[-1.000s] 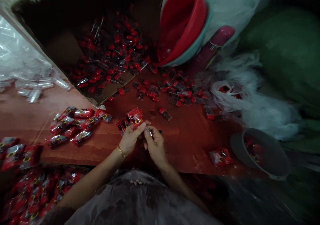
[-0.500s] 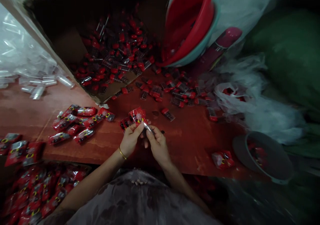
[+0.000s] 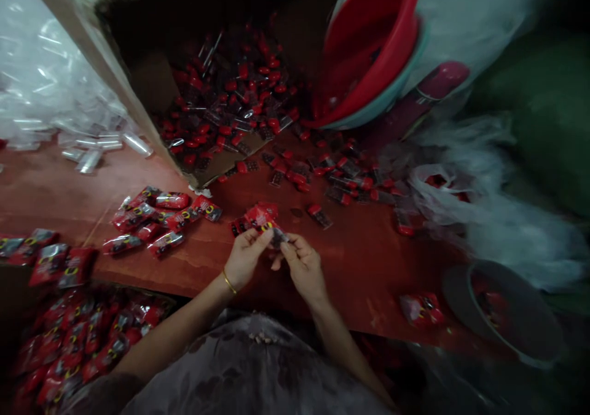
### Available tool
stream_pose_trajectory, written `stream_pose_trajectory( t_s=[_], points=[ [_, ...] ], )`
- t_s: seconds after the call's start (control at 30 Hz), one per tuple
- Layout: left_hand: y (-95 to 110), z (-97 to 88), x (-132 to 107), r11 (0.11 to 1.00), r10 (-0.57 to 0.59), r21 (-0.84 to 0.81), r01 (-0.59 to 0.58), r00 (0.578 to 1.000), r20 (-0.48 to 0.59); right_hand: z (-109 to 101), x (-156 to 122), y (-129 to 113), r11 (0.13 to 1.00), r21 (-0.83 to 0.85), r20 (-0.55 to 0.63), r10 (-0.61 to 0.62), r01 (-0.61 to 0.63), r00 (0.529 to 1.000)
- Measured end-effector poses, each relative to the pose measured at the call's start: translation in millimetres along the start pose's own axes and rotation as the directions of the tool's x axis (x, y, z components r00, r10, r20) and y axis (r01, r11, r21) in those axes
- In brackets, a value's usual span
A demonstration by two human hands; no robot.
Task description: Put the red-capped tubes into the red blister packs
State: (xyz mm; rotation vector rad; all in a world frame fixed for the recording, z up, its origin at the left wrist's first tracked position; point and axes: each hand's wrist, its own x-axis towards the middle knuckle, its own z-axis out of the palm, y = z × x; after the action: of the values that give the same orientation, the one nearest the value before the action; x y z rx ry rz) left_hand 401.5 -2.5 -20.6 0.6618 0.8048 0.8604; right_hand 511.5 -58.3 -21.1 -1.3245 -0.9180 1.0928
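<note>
Both hands are at a small red plastic packet (image 3: 262, 216) with a yellow mark and a see-through end. My left hand (image 3: 244, 260) has thumb and fingers closed on the packet near its clear end. My right hand (image 3: 305, 272) pinches that same end from the other side, fingertips close to the left thumb. What the packet contains is hard to make out. Just beyond the left fingers, small dark pieces with red parts (image 3: 238, 225) lie partly hidden by the packet. A lone red-capped clear container (image 3: 319, 216) lies on the table to the right.
A cardboard box (image 3: 152, 129) on its side spills red-capped containers (image 3: 295, 172) onto the red table (image 3: 359, 249). Filled packets (image 3: 168, 218) lie left, more below (image 3: 87, 341). Red basin (image 3: 405, 27), pink-topped bottle (image 3: 442, 80), plastic bag (image 3: 488, 218) and grey tub (image 3: 520, 335) stand right.
The view has shifted and tilted slightly, so the table's things appear displaced. Both hands still hold the packet, whose clear end now shows darker between the fingertips.
</note>
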Motion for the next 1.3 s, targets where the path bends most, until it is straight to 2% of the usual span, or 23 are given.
stream_pose_trajectory(
  t_s=[0.13, 0.2, 0.27, 0.33, 0.37, 0.4, 0.47, 0.5, 0.53, 0.6, 0.63, 0.67, 0.7, 0.73, 0.77, 0.83, 0.9, 0.97, 1.07, 1.17, 1.23, 1.3],
  points=[
    [-7.3, -1.6, -6.7, 0.998, -0.026, -0.065, 0.027, 1.000, 0.009, 12.9, 12.7, 3.2, 0.995, -0.095, -0.008, 0.011, -0.012, 1.000],
    [-2.3, -8.9, -8.6, 0.995, -0.032, -0.096, 0.028, 0.999, -0.035, 23.0, 18.4, 5.6, 0.976, -0.215, -0.008, -0.047, 0.044, 0.999],
    [11.7, -23.6, -8.6, 0.992, -0.047, -0.123, 0.034, 0.994, -0.102, 26.3, 24.5, 7.0, 0.905, -0.401, -0.015, -0.158, 0.139, 0.987],
    [34.1, -46.5, -5.6, 0.989, -0.027, -0.149, -0.001, 0.983, -0.183, 16.0, 32.2, 6.6, 0.756, -0.621, -0.038, -0.292, 0.207, 0.956],
    [47.2, -60.0, -3.3, 0.980, 0.039, -0.177, -0.087, 0.965, -0.258, 5.3, 36.5, 6.2, 0.659, -0.723, -0.054, -0.351, 0.205, 0.935],
    [60.4, -73.8, -0.8, 0.958, 0.120, -0.202, -0.203, 0.925, -0.361, -8.3, 40.9, 6.1, 0.557, -0.812, -0.081, -0.401, 0.173, 0.912],
    [82.7, -97.8, 2.7, 0.882, 0.234, -0.227, -0.413, 0.802, -0.550, -39.1, 48.7, 8.3, 0.378, -0.924, -0.125, -0.445, 0.059, 0.887],
    [89.7, -105.6, 3.4, 0.854, 0.271, -0.222, -0.470, 0.768, -0.580, -53.4, 51.6, 11.1, 0.317, -0.949, -0.153, -0.437, -0.007, 0.887],
    [93.1, -109.3, 3.6, 0.846, 0.300, -0.201, -0.493, 0.753, -0.585, -65.3, 53.5, 15.0, 0.271, -0.961, -0.159, -0.410, -0.046, 0.898],
    [88.1, -103.5, 4.6, 0.887, 0.365, -0.055, -0.458, 0.770, -0.524, -79.5, 53.3, 24.8, 0.225, -0.972, -0.142, -0.353, -0.064, 0.925],
    [80.8, -94.9, 6.4, 0.908, 0.401, 0.088, -0.410, 0.789, -0.466, -81.8, 51.2, 29.8, 0.214, -0.976, -0.118, -0.337, -0.046, 0.934],
    [71.4, -83.6, 9.7, 0.888, 0.446, 0.293, -0.356, 0.821, -0.357, -81.5, 48.0, 34.5, 0.208, -0.978, -0.091, -0.332, -0.021, 0.939],
    [61.2, -71.1, 14.7, 0.784, 0.494, 0.528, -0.327, 0.844, -0.210, -79.5, 44.2, 38.6, 0.205, -0.979, -0.066, -0.339, 0.005, 0.939],
    [50.9, -58.6, 21.3, 0.611, 0.491, 0.720, -0.328, 0.871, -0.020, -76.7, 39.9, 42.3, 0.204, -0.979, -0.049, -0.353, 0.026, 0.934],
    [41.4, -47.2, 29.1, 0.410, 0.494, 0.836, -0.365, 0.859, 0.133, -73.8, 35.7, 45.5, 0.205, -0.978, -0.042, -0.373, 0.038, 0.927],
    [26.0, -30.6, 45.9, 0.046, 0.435, 0.916, -0.398, 0.834, 0.340, -69.7, 28.7, 51.2, 0.209, -0.977, -0.049, -0.427, 0.046, 0.903],
    [14.7, -22.8, 59.6, -0.177, 0.327, 0.903, -0.391, 0.842, 0.429, -68.9, 24.4, 56.0, 0.213, -0.975, -0.057, -0.490, 0.056, 0.870],
    [5.7, -20.8, 66.5, -0.299, 0.268, 0.878, -0.375, 0.850, 0.454, -69.9, 22.8, 58.7, 0.216, -0.973, -0.053, -0.541, 0.077, 0.839],
    [-5.2, -20.8, 65.8, -0.377, 0.318, 0.865, -0.332, 0.831, 0.457, -69.3, 22.3, 55.2, 0.218, -0.971, -0.052, -0.602, 0.102, 0.797],
    [-9.2, -19.1, 60.5, -0.349, 0.410, 0.892, -0.288, 0.809, 0.421, -61.4, 19.9, 42.3, 0.252, -0.954, -0.044, -0.657, 0.164, 0.752],
    [-6.2, -15.9, 56.4, -0.298, 0.474, 0.917, -0.264, 0.793, 0.382, -50.8, 17.6, 32.1, 0.342, -0.909, -0.047, -0.654, 0.239, 0.755],
    [-0.2, -10.6, 50.5, -0.251, 0.521, 0.934, -0.256, 0.777, 0.353, -36.9, 16.9, 24.0, 0.508, -0.813, -0.089, -0.590, 0.284, 0.803]
  ],
)
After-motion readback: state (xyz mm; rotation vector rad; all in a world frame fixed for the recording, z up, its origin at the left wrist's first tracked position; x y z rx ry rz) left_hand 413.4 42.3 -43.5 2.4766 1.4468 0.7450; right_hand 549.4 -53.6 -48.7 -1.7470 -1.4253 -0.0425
